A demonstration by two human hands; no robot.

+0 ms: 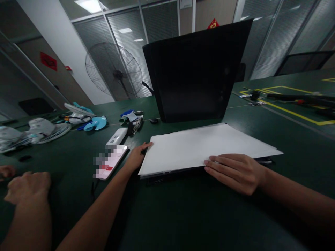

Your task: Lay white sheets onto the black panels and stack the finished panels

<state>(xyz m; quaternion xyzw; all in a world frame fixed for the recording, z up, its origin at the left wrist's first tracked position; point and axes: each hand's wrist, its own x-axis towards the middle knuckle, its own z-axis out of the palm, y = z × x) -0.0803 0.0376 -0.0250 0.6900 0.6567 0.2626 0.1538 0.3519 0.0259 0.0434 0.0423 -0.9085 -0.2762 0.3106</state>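
Observation:
A stack of white paper sheets (206, 144) lies on the table, its edges slightly uneven. Beneath it shows the dark edge of a flat black thing that I cannot identify. My left hand (136, 157) touches the left edge of the stack, its index finger stretched onto the corner and its other fingers partly hidden. Along the near edge, to the right, my right hand (235, 172) rests with fingers stretched out and close together against the paper. Its thumb is hidden. Behind the paper stands a large black box-like thing (196, 73), leaning back.
Left of the paper lie a phone (112, 163), a white case-like object (117, 136) and keys (136, 125). Fan parts (95, 123) sit farther left, near another person's hand (28, 188). Yellow tape (290, 107) and a black rod-like thing (293, 98) are at right.

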